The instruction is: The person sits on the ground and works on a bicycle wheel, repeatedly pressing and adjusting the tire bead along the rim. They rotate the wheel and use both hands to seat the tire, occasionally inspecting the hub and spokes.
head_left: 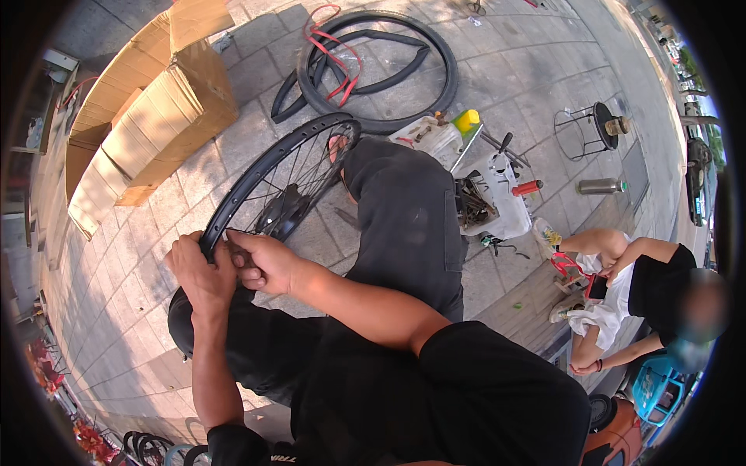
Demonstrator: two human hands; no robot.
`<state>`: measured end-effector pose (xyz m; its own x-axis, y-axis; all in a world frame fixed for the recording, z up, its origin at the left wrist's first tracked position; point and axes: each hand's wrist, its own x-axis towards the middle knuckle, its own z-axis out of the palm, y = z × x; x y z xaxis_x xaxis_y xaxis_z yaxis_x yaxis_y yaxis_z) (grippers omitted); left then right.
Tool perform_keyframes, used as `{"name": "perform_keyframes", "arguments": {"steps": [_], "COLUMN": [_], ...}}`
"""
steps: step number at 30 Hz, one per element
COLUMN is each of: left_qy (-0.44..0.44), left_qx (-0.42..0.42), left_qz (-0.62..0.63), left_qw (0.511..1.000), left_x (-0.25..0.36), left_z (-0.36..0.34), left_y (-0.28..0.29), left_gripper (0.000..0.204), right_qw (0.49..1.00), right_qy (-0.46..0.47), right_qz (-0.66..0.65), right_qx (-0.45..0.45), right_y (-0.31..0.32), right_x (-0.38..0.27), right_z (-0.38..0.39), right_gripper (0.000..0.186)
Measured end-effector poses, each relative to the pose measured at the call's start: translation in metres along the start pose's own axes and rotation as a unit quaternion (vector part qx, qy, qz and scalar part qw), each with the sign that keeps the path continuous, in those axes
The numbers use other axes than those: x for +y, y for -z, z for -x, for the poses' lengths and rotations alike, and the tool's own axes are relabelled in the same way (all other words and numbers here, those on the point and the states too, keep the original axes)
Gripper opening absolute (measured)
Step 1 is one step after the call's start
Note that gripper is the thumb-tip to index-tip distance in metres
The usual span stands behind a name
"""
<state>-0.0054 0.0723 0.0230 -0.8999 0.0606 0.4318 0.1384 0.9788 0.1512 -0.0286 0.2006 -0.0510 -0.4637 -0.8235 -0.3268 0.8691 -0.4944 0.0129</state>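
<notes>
A black bicycle wheel (242,179), its rim bare of a tire, stands tilted in front of me between my legs. Thin spokes run to a dark hub with a sprocket cluster (284,208). My left hand (199,272) is closed round the near end of the rim from its outer side. Close beside it, my right hand (263,260) has its fingers curled and pinched on the rim's inner edge. The fingertips of both hands nearly meet there, and whatever small part lies between them is hidden. The wheel's far end rests near my foot.
A bicycle tire (447,66), a black inner tube (285,105) and a red strap (353,81) lie ahead on the paving. Opened cardboard (155,116) stands left. Tools fill a white tray (509,221) at right, near a bottle (600,186), a stool (602,124) and a seated person (653,287).
</notes>
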Motion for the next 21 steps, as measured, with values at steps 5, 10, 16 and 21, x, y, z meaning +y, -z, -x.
{"name": "perform_keyframes", "arguments": {"steps": [5, 10, 16, 21], "left_qy": [0.008, 0.046, -0.011, -0.082], "left_qx": [0.01, -0.052, -0.089, -0.161], "left_qz": [0.001, 0.051, 0.132, 0.199], "left_qw": [1.0, 0.996, 0.987, 0.963], "left_x": [0.009, 0.008, 0.001, -0.022], "left_z": [0.003, 0.005, -0.001, -0.006], "left_y": [0.004, 0.01, 0.031, 0.037], "left_gripper": [0.031, 0.035, 0.052, 0.064], "right_qw": [0.996, 1.0, 0.997, 0.993], "right_qy": [-0.054, -0.02, 0.002, 0.006], "right_qz": [-0.009, 0.006, 0.044, 0.066], "right_qx": [-0.066, -0.003, 0.063, 0.098], "right_y": [0.01, 0.006, -0.005, -0.009], "right_x": [0.003, 0.008, 0.008, 0.003], "right_z": [-0.009, -0.007, -0.01, -0.009], "right_gripper": [0.033, 0.036, 0.03, 0.03]}}
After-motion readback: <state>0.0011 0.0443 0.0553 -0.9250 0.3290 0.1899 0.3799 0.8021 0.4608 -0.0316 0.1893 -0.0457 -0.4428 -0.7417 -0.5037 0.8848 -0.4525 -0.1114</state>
